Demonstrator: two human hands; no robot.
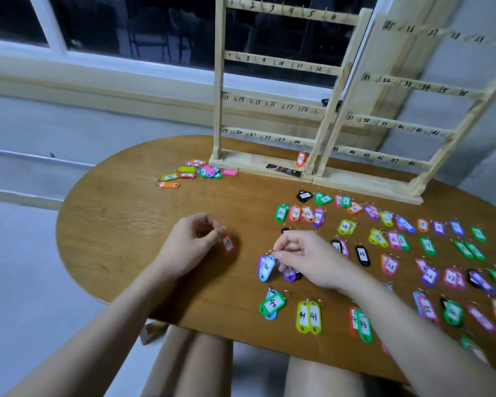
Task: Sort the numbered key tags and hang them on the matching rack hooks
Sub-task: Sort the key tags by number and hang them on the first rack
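Left hand (191,239) pinches tag 29 (227,242); right hand (307,257) pinches tag 30 (266,267).

Sorted coloured key tags (390,247) lie flat before the wooden racks (275,90); unsorted heap (196,171) at rack's left.

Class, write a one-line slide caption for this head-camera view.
Left hand pinches tag 29, right hand holds tag 30; sorted tags cover the table before the racks.
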